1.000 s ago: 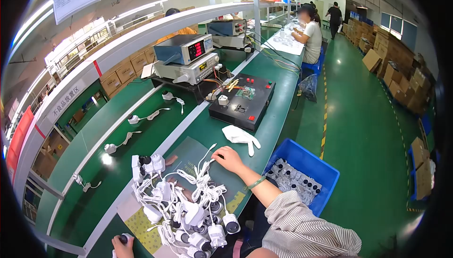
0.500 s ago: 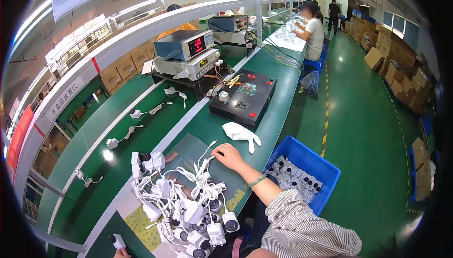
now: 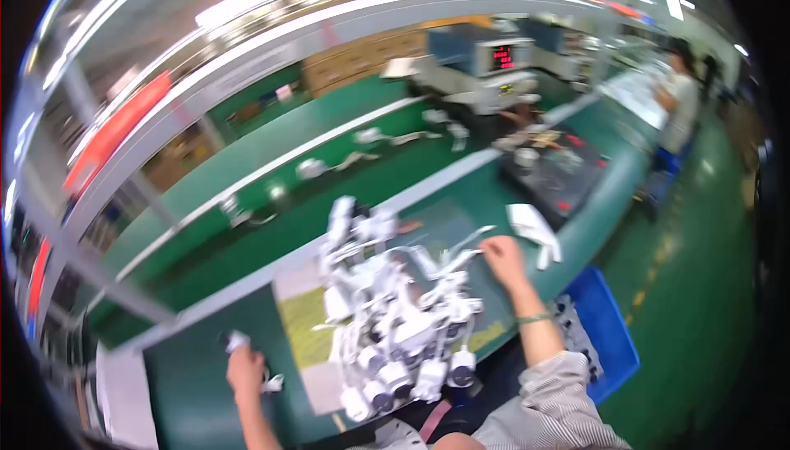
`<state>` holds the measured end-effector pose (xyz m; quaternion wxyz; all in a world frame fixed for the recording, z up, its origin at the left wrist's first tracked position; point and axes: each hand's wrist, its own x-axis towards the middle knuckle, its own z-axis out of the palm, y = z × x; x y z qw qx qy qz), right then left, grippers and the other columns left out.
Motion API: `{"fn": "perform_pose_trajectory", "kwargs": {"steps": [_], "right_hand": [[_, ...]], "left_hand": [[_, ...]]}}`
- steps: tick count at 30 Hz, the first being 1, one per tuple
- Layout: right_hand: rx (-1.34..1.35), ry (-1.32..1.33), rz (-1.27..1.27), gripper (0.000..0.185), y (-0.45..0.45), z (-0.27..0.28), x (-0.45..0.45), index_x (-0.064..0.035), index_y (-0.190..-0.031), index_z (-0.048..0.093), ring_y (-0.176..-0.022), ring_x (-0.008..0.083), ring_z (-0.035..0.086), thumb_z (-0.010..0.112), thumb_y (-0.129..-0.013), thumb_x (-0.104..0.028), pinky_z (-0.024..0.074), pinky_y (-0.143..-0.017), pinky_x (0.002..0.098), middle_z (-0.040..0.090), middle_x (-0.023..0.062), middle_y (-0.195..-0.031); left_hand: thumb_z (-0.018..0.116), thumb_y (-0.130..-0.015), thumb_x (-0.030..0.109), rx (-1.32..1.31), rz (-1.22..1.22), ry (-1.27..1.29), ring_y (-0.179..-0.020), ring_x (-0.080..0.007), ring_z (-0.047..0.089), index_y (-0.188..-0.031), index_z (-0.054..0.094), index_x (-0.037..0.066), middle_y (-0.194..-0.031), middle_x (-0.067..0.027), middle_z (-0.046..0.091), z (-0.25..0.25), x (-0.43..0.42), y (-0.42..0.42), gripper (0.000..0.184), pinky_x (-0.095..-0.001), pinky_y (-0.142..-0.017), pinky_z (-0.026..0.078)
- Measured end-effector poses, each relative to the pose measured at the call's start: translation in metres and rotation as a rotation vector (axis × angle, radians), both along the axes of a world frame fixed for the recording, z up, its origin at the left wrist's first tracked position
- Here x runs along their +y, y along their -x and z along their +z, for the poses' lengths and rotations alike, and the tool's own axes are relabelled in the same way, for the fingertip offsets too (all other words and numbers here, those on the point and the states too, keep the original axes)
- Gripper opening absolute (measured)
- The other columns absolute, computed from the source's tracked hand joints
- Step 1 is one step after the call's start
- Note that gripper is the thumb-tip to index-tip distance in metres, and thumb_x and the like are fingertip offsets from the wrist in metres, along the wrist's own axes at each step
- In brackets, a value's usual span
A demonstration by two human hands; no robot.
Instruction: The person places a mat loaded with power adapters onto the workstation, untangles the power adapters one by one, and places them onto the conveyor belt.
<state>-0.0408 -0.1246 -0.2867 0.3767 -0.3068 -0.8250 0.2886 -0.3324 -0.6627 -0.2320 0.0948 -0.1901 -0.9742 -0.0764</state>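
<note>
My left hand (image 3: 245,372) is over the bare left part of the green bench, closed on a white plug adapter (image 3: 238,340) with a dark end. A bit of white cord (image 3: 273,383) shows beside its fingers. At the right of a large heap of white plug adapters with cables (image 3: 403,326), my right hand (image 3: 504,259) has its fingers pinched together on a white cable (image 3: 462,262) that runs from the heap. The heap lies tangled on a sheet with a yellow part (image 3: 303,326). Motion blur hides fine detail.
A white glove (image 3: 535,232) lies beyond my right hand, near a black box with red buttons (image 3: 559,174). Instruments with lit displays (image 3: 502,59) stand behind. A blue bin (image 3: 611,343) sits below the bench at right. Several adapters (image 3: 313,168) lie along the green strip. A person (image 3: 681,104) sits farther off.
My view has swung left, so the bench appears shifted right. My left hand and forearm have come more fully into view with the adapter. The right hand stays beside the heap.
</note>
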Motion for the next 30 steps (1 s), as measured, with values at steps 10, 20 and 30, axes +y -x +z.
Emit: {"fn": "perform_pose_trajectory", "kwargs": {"steps": [10, 20, 30], "right_hand": [[-0.005, -0.064, 0.004, 0.015, -0.001, 0.011, -0.001, -0.0036, -0.087, 0.069, -0.083, 0.0255, 0.061, 0.066, -0.088, -0.019, 0.0468, -0.074, 0.0355, 0.066, 0.0104, -0.087], [-0.023, -0.025, -0.006, 0.015, -0.003, 0.016, -0.007, -0.0039, -0.086, 0.068, -0.088, 0.0281, 0.060, 0.065, -0.088, -0.018, 0.0469, -0.078, 0.0376, 0.066, 0.0101, -0.089], [-0.016, -0.008, 0.001, 0.015, -0.003, 0.017, -0.007, -0.0043, -0.086, 0.069, -0.089, 0.0273, 0.060, 0.065, -0.089, -0.019, 0.0463, -0.079, 0.0366, 0.067, 0.0097, -0.089]], "left_hand": [[0.065, -0.081, 0.027, -0.292, -0.149, -0.046, -0.079, -0.0368, 0.065, -0.084, 0.063, 0.006, -0.082, -0.0165, 0.066, 0.018, 0.026, 0.009, 0.022, -0.0453, -0.069, 0.051], [0.071, -0.085, 0.029, 0.136, -0.675, -0.112, -0.143, -0.0390, 0.028, -0.147, 0.037, 0.008, -0.157, -0.0185, 0.024, 0.078, 0.140, -0.003, 0.074, -0.0573, -0.114, 0.024], [0.064, -0.090, 0.039, -0.333, -0.830, -0.259, -0.137, -0.0375, 0.038, -0.147, 0.038, 0.017, -0.158, -0.0156, 0.026, 0.026, 0.150, -0.055, 0.067, -0.0459, -0.109, 0.036]]}}
